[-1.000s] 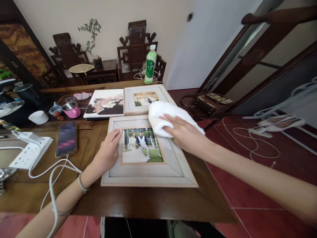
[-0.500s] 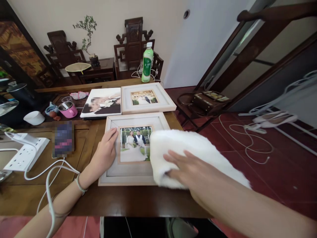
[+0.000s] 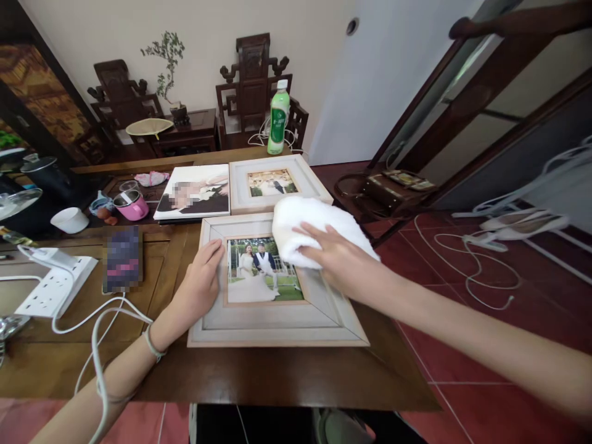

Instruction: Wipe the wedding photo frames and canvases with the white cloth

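A framed photo [image 3: 263,320] in a pale wooden frame lies flat on the dark wooden table, near its front edge. My left hand [image 3: 202,277] rests on the frame's left side, fingers bent around that edge. Under my right hand [image 3: 330,250] is a fluffy white cloth [image 3: 319,222], pressed onto the frame's upper right corner and bunched in my fingers. The cloth hides that corner and a bit of the photo. Just behind lie a second framed photo [image 3: 309,179] and a white-edged photo album or panel [image 3: 194,191].
At the table's back stands a green bottle [image 3: 278,120]. On the left are a pink cup [image 3: 132,206], a white bowl [image 3: 69,220], a phone [image 3: 123,259] and a white power strip [image 3: 58,287] with loose cables. A wooden chair [image 3: 383,191] holding a brown box stands to the right.
My right hand has pushed the cloth up and away, from the frame's right side to its upper right corner, uncovering the lower right part. My left hand stays on the frame.
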Action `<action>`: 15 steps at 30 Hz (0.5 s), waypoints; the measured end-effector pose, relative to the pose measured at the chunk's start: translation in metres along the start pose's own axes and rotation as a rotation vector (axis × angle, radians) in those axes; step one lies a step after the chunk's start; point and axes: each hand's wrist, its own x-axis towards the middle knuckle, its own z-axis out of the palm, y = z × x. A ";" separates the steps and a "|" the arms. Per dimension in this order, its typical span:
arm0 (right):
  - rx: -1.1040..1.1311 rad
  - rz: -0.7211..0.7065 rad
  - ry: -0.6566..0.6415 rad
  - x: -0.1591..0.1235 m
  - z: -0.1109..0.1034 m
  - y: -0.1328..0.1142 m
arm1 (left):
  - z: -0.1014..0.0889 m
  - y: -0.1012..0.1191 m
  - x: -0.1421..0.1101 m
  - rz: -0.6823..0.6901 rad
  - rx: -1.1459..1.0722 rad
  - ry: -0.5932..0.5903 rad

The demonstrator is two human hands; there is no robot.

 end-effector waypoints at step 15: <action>0.049 -0.008 -0.205 -0.034 -0.008 -0.031 | 0.002 -0.001 0.000 -0.001 -0.031 0.036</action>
